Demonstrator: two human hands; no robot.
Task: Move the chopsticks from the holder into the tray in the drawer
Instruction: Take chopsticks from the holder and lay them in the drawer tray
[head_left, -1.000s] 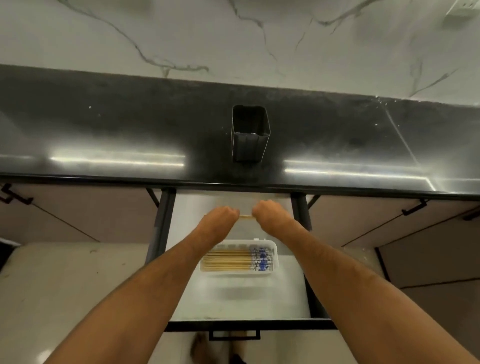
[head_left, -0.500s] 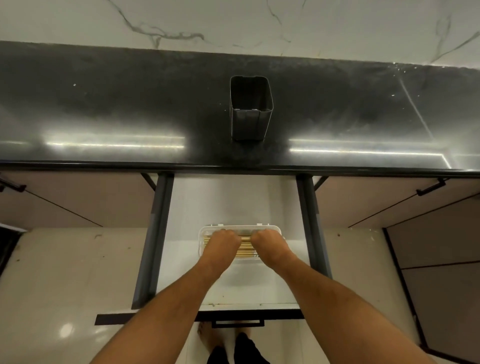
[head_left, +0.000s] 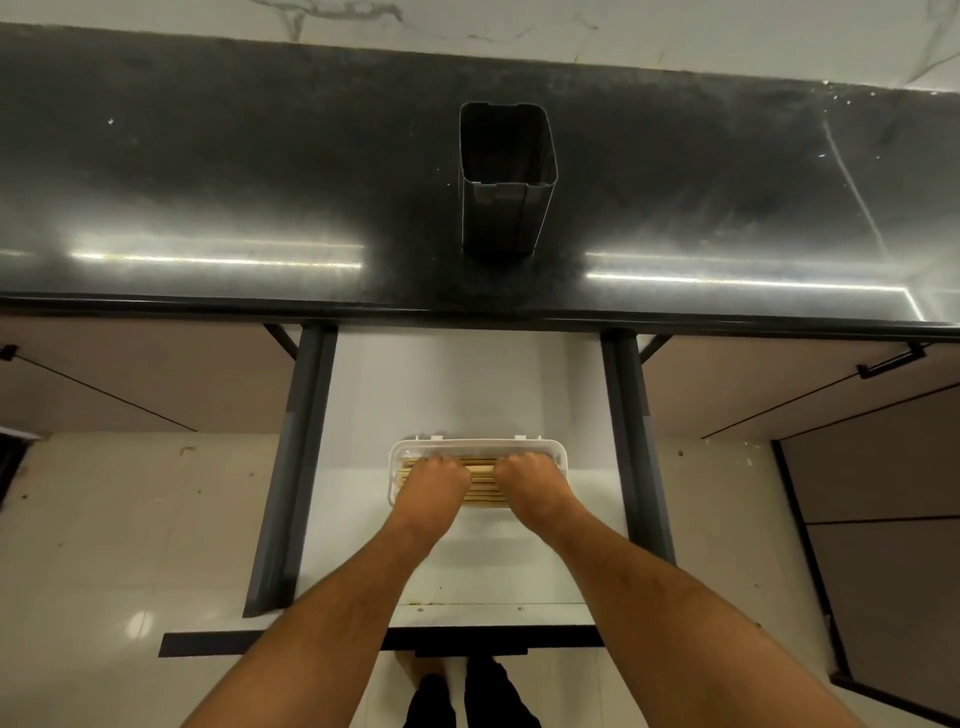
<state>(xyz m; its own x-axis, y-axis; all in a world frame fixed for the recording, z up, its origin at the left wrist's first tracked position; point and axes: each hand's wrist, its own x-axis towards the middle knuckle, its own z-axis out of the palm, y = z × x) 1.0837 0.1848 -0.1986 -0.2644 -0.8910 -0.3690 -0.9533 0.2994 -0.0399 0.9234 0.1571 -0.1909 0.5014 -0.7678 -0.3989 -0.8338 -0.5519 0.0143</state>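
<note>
A dark square holder (head_left: 506, 182) stands upright on the black countertop, and no chopsticks show inside it. Below it the white drawer (head_left: 467, 395) is pulled out. A white plastic tray (head_left: 478, 446) lies in it with several wooden chopsticks (head_left: 483, 480) laid side by side. My left hand (head_left: 434, 480) rests on the left part of the bundle and my right hand (head_left: 530, 480) on the right part. Both hands press down on the chopsticks with curled fingers. The fingertips and the chopstick ends are hidden under the hands.
The black countertop (head_left: 208, 182) runs across the view with a marble wall behind. Dark drawer rails (head_left: 291, 467) (head_left: 636, 441) flank the drawer. Closed cabinet fronts with black handles (head_left: 891, 361) sit on both sides. My feet (head_left: 467, 691) stand on the pale floor below the drawer front.
Both hands came down from above the tray with a chopstick held between them and now lie on the bundle in the tray. The view has tilted downward.
</note>
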